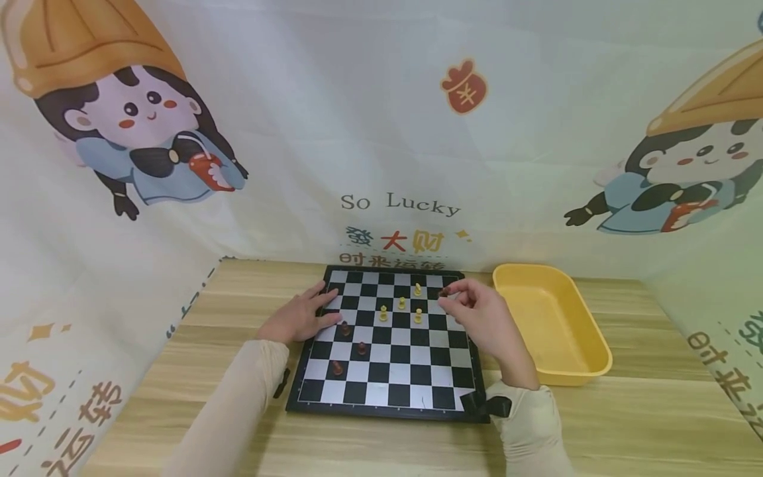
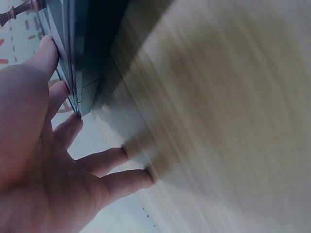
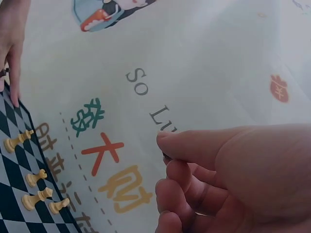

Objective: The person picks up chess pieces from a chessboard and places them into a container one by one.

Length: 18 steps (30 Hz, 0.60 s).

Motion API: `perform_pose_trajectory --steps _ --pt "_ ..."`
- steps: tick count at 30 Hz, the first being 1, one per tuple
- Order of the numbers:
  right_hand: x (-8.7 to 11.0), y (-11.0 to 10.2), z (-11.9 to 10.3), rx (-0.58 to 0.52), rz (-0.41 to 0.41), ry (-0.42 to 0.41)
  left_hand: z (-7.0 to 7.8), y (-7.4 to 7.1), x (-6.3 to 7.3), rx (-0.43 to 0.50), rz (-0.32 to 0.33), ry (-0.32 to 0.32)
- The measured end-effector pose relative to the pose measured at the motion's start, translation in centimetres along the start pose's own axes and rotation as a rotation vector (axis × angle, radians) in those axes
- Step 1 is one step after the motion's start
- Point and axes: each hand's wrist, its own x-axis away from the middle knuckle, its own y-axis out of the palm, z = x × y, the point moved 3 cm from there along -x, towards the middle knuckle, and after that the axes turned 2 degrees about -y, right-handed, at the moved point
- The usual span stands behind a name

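Note:
A black-and-white chessboard [image 1: 399, 396] lies on the table. My left hand [image 1: 298, 317] rests at its left edge, fingers spread; in the left wrist view the thumb and some fingertips touch the board's side while two fingers reach the tabletop. Over the board's far right part, my right hand [image 1: 485, 324] pinches a dark red chess piece [image 1: 444, 292] between thumb and index finger. Most of that piece is hidden by the fingers in the right wrist view. Several yellow chess pieces [image 1: 383, 313] stand on the board. Three dark red chess pieces [image 1: 362, 348] are near its left side.
To the right of the board sits a yellow plastic tub [image 1: 554, 324], close to the right forearm. The wooden table [image 1: 632, 411] extends on both sides. A white printed cloth [image 1: 298, 132] hangs behind and at the sides. Black straps [image 1: 497, 405] are at the wrists.

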Motion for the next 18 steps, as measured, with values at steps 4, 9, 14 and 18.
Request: perform_pose_trajectory --steps 4,9,14,18 --pt "0.0 0.0 0.1 0.017 0.008 0.015 0.0 0.0 -0.3 0.016 0.000 -0.001" --pt "0.1 -0.4 0.1 0.041 0.022 0.055 -0.1 -0.1 -0.4 0.047 -0.025 -0.024" --pt "0.3 -1.1 0.3 0.049 0.044 0.111 -0.3 -0.1 -0.4 0.083 -0.040 -0.052" --pt "0.4 -1.7 0.4 0.043 0.055 0.111 -0.4 -0.1 -0.5 0.096 -0.042 -0.062"
